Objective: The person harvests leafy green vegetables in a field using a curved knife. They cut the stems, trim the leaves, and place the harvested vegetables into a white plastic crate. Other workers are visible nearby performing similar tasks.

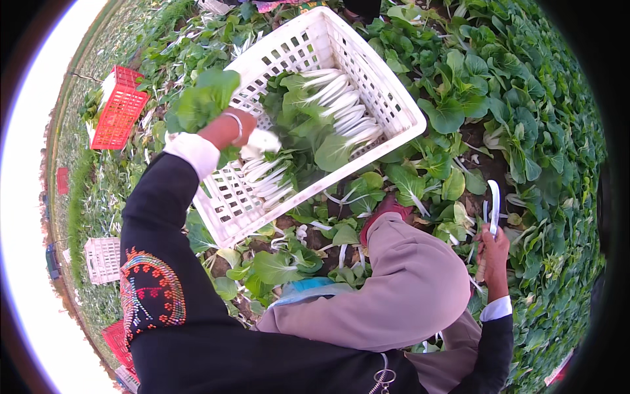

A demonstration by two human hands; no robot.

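A white plastic crate [401, 140] stands before me on the leafy ground. Inside it lie rows of bok choy [342, 106], their white stalks side by side and their leaves toward the middle. Over the crate's left side my left hand [230, 129] grips a bok choy plant [261, 142]; its white base points into the crate and its leaves stick out behind the wrist. The plant is blurred. Off to the right, low over the growing plants, my right hand [493, 253] is closed around the handle of a knife [494, 202] with a curved pale blade pointing away from me.
Dense uncut bok choy [521, 108] fills the right side. Trimmed leaves [275, 268] litter the soil around my red shoe [386, 214]. A red crate [118, 108] holding vegetables and another white crate [103, 260] stand at the left. Part of a person's dark clothing [364, 7] shows beyond my crate.
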